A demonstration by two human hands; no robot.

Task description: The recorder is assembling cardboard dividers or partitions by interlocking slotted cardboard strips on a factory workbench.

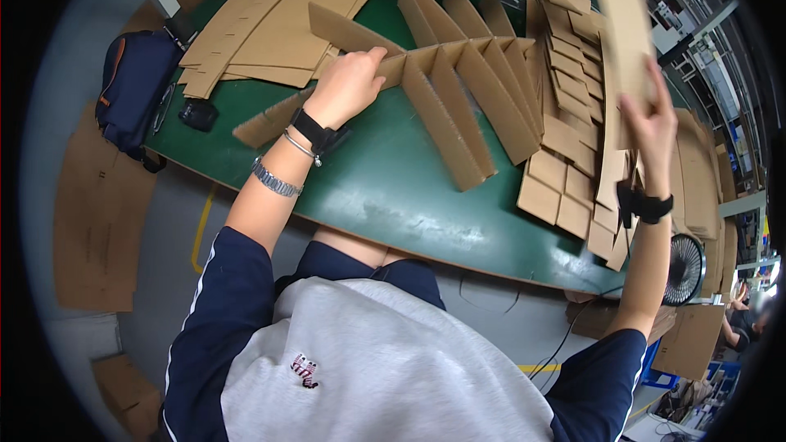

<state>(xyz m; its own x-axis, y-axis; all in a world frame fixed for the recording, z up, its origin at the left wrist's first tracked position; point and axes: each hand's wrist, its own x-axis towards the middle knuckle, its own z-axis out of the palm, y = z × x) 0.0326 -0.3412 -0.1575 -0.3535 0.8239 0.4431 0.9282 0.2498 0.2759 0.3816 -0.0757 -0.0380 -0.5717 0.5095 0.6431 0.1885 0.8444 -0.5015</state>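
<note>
Left hand (pixel 348 82) is pinning the long cardboard spine (pixel 327 94) on the green worktop (pixel 385 188); about seven cross strips (pixel 471 106) are slotted. Right hand (pixel 651 119) is gripping another strip (pixel 622 24), raised far right; loose strips (pixel 573 139) are waiting.

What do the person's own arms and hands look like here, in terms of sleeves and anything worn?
Both forearms are bare, with dark navy sleeves pushed up above the elbows; the left sleeve has a thin white stripe. The left hand wrist carries a black band, a thin bangle and a silver link bracelet. The right hand wrist has a black band.

Brown cardboard strips (pixel 458 106); dark green table (pixel 385 188); navy bag (pixel 135 90).
</note>
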